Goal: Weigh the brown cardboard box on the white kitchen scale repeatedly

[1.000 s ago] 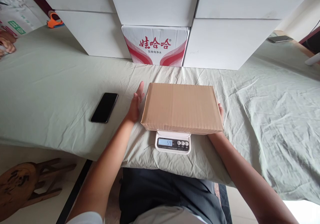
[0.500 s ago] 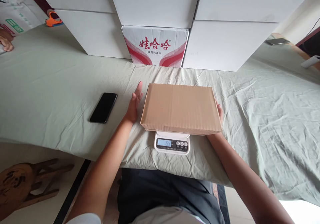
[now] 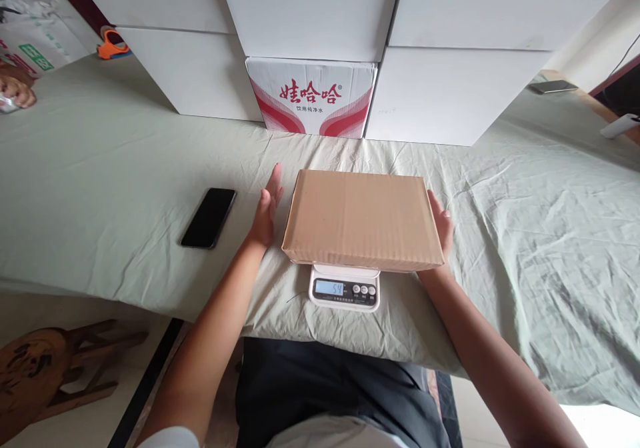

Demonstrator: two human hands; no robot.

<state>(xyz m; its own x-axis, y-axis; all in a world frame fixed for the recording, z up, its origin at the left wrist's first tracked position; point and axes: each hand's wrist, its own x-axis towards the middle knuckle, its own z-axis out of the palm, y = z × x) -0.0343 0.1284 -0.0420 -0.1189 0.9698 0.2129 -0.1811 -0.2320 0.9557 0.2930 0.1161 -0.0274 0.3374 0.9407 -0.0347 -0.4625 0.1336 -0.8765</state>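
Note:
A closed brown cardboard box [image 3: 363, 218] rests on top of a white digital kitchen scale [image 3: 345, 301], whose display reads what looks like 54. The box hides most of the weighing platform. My left hand [image 3: 267, 208] is upright beside the box's left side, open, with a small gap between palm and cardboard. At the right side, my right hand [image 3: 443, 228] is also open, its fingers stretched out close along the box; part of it is hidden, and I cannot tell whether it touches. A black smartphone [image 3: 208, 217] lies to the left of my left hand.
White boxes [image 3: 425, 95] are stacked at the back around a red-and-white printed carton [image 3: 315, 98]. An orange tape dispenser [image 3: 113, 43] and another person's hand [image 3: 17, 90] are at far left. A second phone [image 3: 553, 87] lies far right. A wooden stool [image 3: 35, 368] stands below left.
My right hand has moved slightly outward from the box, so more of its fingers show. My left hand barely shifts. The other person's hand has come further into view.

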